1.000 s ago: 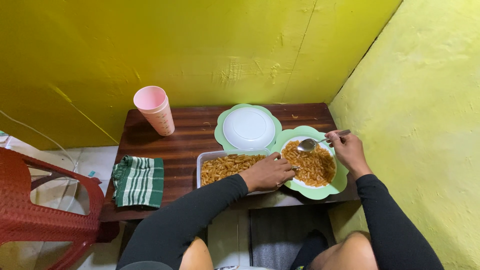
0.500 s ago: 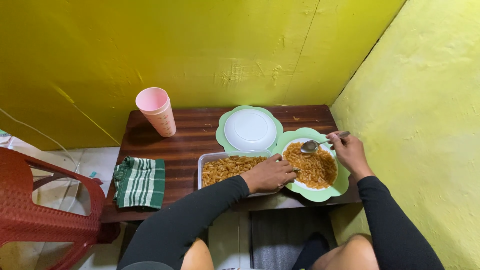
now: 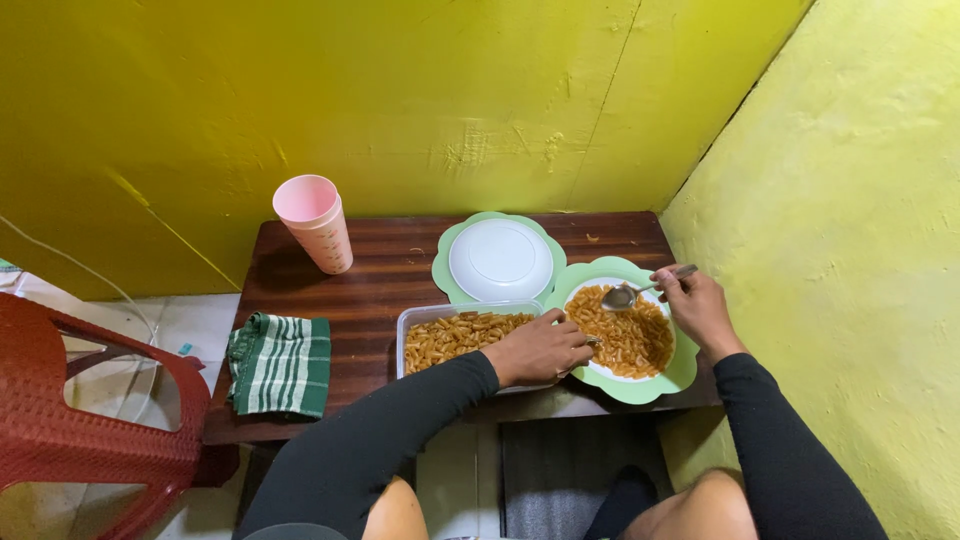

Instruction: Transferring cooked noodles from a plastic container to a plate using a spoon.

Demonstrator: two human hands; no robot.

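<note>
My right hand (image 3: 697, 305) grips a metal spoon (image 3: 622, 295) by its handle, with the bowl of the spoon down in the orange pasta on a green-rimmed plate (image 3: 682, 367) at the table's right end. My left hand (image 3: 540, 348) lies closed across the corner of a clear plastic container of pasta (image 3: 450, 336) and the plate's left rim. A small metal utensil tip (image 3: 595, 341) pokes out from its fingers over the pasta.
A second green-rimmed plate with an upturned white plate on it (image 3: 500, 258) stands behind. A pink cup stack (image 3: 314, 222) is at the back left, a green striped cloth (image 3: 279, 364) on the dark wooden table's (image 3: 370, 285) left edge. A red plastic chair (image 3: 90, 420) stands left; yellow walls close the back and right.
The spoon has come down from just above the plate's far rim into the pasta. My left hand has stayed where it was.
</note>
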